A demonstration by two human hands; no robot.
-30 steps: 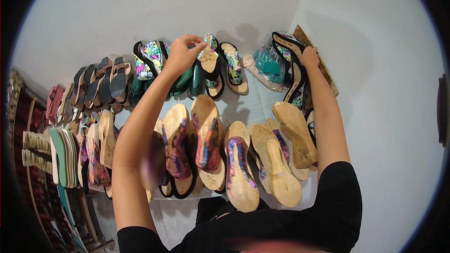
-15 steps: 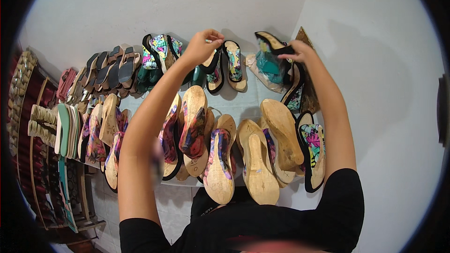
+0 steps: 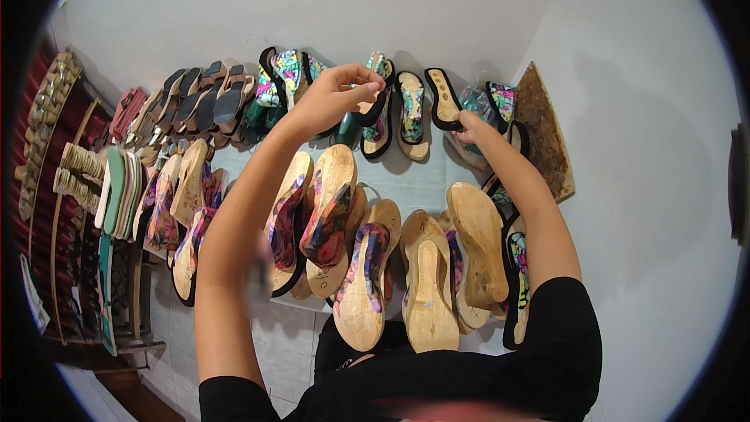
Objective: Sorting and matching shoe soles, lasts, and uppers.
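My right hand grips one end of a black-rimmed wedge sandal, holding it upright. Its face toward me is pale with a line of oval marks. My left hand hovers at the back of the table, fingers loosely curled and thumb apart, with nothing visible in them. Just past its fingertips is a black-edged floral sandal, partly covered by that hand. A matching sandal stands between my two hands. Behind my right hand sits a clear plastic bag with something green inside.
Wooden-soled floral sandals line the table's near edge. Dark-strapped sandals stand at the back left. A brown board leans at the right wall. Green and pale soles stand at the left, beside a rack.
My right hand has lowered and moved left, turning its sandal from tilted sideways to upright. My left hand has come slightly down and right. The whole view has shifted a little.
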